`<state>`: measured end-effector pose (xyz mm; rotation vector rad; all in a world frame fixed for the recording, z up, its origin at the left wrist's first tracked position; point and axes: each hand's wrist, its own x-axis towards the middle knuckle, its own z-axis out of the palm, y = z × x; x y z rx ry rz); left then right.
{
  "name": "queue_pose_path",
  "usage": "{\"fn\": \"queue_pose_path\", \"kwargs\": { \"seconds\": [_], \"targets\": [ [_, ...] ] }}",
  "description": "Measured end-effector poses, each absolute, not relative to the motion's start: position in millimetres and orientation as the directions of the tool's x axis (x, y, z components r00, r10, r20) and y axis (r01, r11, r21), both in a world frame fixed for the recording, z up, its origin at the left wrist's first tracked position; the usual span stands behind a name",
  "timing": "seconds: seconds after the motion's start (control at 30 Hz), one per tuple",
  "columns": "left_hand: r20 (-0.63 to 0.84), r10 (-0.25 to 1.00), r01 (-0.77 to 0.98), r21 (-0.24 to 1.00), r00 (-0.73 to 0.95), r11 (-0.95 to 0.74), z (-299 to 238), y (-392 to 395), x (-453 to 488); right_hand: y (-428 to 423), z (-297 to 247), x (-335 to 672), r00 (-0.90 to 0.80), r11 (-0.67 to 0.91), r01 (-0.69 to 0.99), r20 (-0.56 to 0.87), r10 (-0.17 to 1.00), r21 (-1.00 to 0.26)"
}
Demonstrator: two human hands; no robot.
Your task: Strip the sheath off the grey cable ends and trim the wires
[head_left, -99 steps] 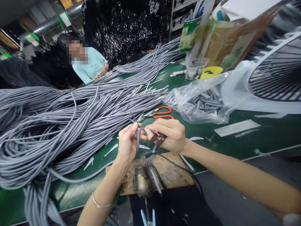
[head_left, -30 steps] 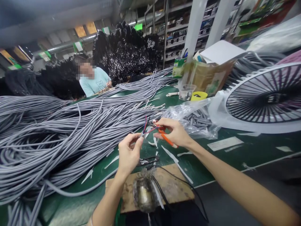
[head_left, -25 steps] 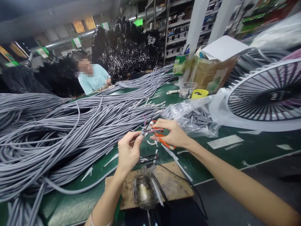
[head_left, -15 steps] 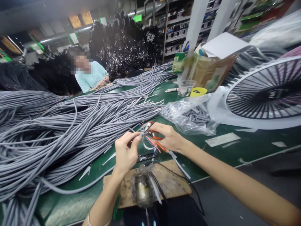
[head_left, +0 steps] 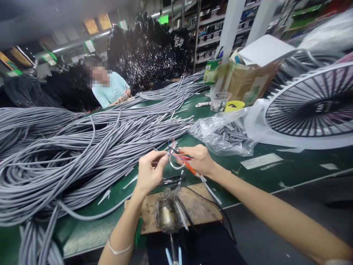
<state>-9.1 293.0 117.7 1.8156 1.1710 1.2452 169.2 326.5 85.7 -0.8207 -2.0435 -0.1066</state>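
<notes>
My left hand [head_left: 151,170] pinches a grey cable [head_left: 92,217] near its stripped end, between thumb and fingertips. Thin coloured wires [head_left: 180,156], red, blue and orange, fan out from that end toward the right, and a pale strand loops below them. My right hand [head_left: 199,160] is closed around orange-handled pliers or cutters [head_left: 189,168], whose dark jaws lie close to the wires. Whether the jaws touch a wire is too small to tell. Below the hands, a small metal motor-like device [head_left: 167,215] sits on a stained wooden board [head_left: 198,206].
Bundled grey cables [head_left: 68,162] cover the left of the green table [head_left: 228,184]. To the right are a plastic bag of grey sleeves [head_left: 223,134], a yellow cup [head_left: 234,106], a cardboard box [head_left: 248,82] and a white fan [head_left: 311,110]. Across the table sits a person [head_left: 111,86].
The pliers have turned, so less of their orange handles shows. The coloured wires now stretch farther right, over my right fingers. My left hand still pinches the cable.
</notes>
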Motion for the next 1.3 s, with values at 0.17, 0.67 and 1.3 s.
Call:
{"fn": "queue_pose_path", "kwargs": {
  "seconds": [0.17,0.67,1.3],
  "targets": [
    [0.215,0.964,0.008,0.976,0.159,-0.219,126,286,-7,334,95,175,-0.246,0.376,0.88,0.4,0.883,-0.29],
    [-0.729,0.659,0.307,0.679,0.183,0.666,93,65,-101,327,97,168,-0.32,0.328,0.922,0.07,0.945,-0.206],
    [0.679,0.568,0.885,0.375,-0.465,0.276,168,258,-198,337,102,181,-0.342,0.38,0.885,0.176,0.923,-0.27]
  ]
}}
